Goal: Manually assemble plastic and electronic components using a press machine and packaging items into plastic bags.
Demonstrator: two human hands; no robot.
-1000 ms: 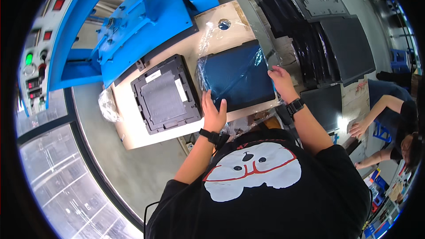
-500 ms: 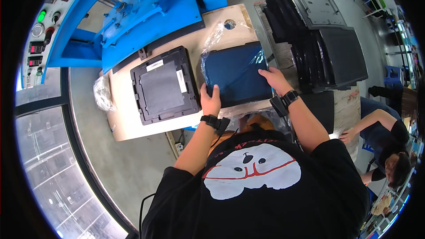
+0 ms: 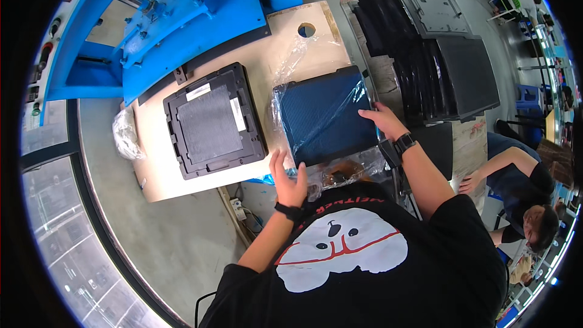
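Note:
A flat dark blue ridged panel (image 3: 328, 115) lies partly under crinkled clear plastic film (image 3: 296, 61) on the pale wooden board (image 3: 267, 42). My right hand (image 3: 387, 121) grips its right edge, thumb on top and fingers mostly beneath. Beside its near left corner is my left hand (image 3: 290, 185), open with fingers spread; whether a fingertip touches the film there I cannot tell. Left of the panel, a black rectangular tray (image 3: 258, 121) lies flat, with a grey ridged piece (image 3: 209, 124) and two white labels inside.
A blue press (image 3: 194, 18) stands over the board's far left part. Bundled clear plastic (image 3: 127, 136) hangs at its left edge. On the right are stacked black sheets (image 3: 419, 79) and a metal plate (image 3: 434, 6). Another person (image 3: 522, 176) rests a hand on the right bench.
My left hand has let go of the panel's left edge and moved nearer to me, fingers spreading. The panel's near edge has come toward me, with my right hand still on it.

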